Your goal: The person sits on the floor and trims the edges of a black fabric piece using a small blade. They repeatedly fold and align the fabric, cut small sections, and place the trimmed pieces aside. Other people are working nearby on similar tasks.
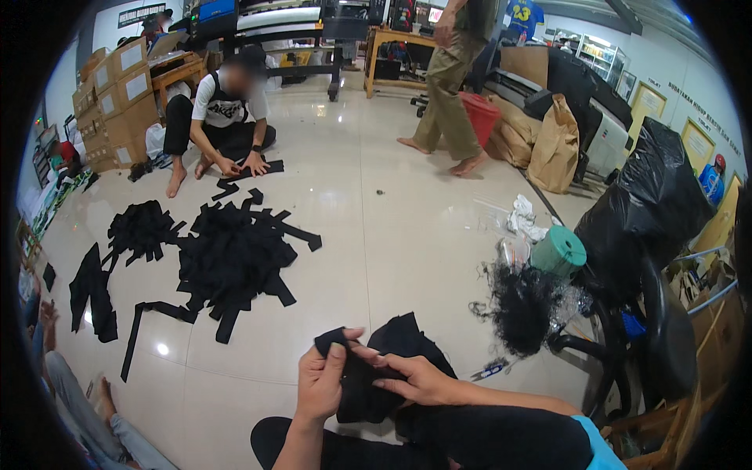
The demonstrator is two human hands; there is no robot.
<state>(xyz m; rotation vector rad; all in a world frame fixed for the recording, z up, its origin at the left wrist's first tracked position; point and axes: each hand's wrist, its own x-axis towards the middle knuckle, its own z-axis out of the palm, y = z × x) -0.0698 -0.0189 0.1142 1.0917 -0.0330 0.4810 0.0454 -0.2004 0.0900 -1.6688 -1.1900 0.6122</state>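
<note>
My left hand (322, 376) pinches a small black fabric strip (330, 339) between thumb and fingers, one end folded over the fingertips. My right hand (414, 379) grips the same dark cloth from the right, its fingertips meeting those of the left. Below and behind both hands, more black fabric (405, 338) lies on the floor in front of my knees; where it parts from the held strip is hard to tell. A large heap of black fabric strips (235, 258) is spread ahead to the left, with a smaller heap (141, 229) beside it.
Thread snips (489, 371) lie on the tiled floor (341, 205), near tangled black thread (520, 311) and a green roll (558, 251). A black plastic bag (646, 205) bulges at right. Across from me a seated person (229, 111) handles black strips; another person (449, 88) walks past. Someone's legs (88, 405) are at left.
</note>
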